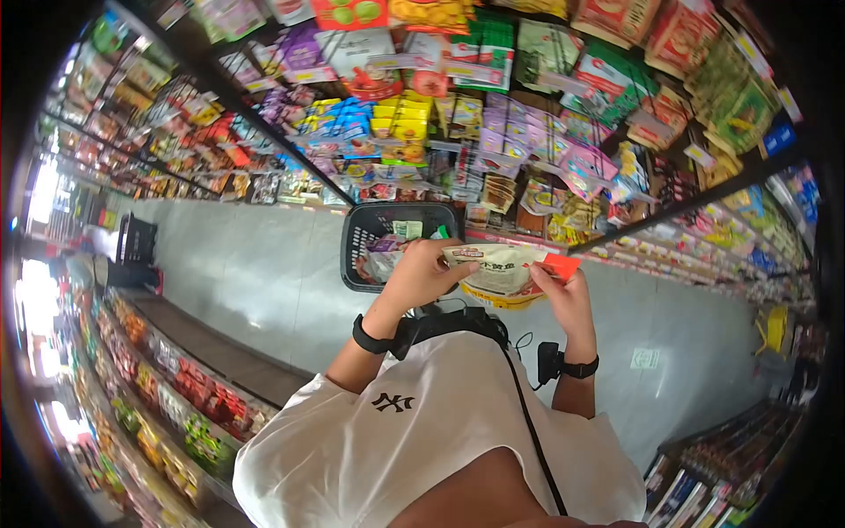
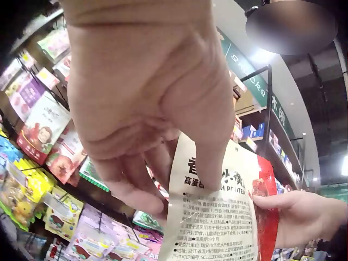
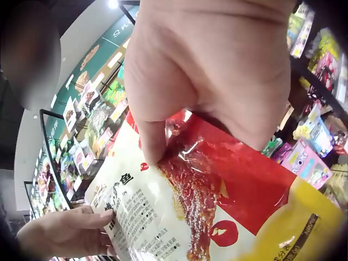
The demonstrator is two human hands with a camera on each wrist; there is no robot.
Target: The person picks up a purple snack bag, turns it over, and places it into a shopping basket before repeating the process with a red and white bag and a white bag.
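A snack pouch (image 1: pixel 497 275), cream with a red end and a yellow edge, is held up between both hands in front of the white shirt. My left hand (image 1: pixel 421 275) grips its left end, the thumb lying across the printed face in the left wrist view. At the red end, my right hand (image 1: pixel 566 297) pinches the pouch between thumb and fingers. Dense printed text (image 2: pixel 217 234) faces the left wrist camera. In the right wrist view, a picture of reddish, seed-covered food (image 3: pixel 196 217) shows on the pouch near the right thumb.
A black shopping basket (image 1: pixel 345 251) with several packs inside stands beyond my left hand. Shelves of bagged snacks (image 1: pixel 400 128) rise ahead, with another shelf row (image 1: pixel 189 387) at the lower left. A dark crate (image 1: pixel 136 239) stands farther along the grey floor (image 1: pixel 255 273).
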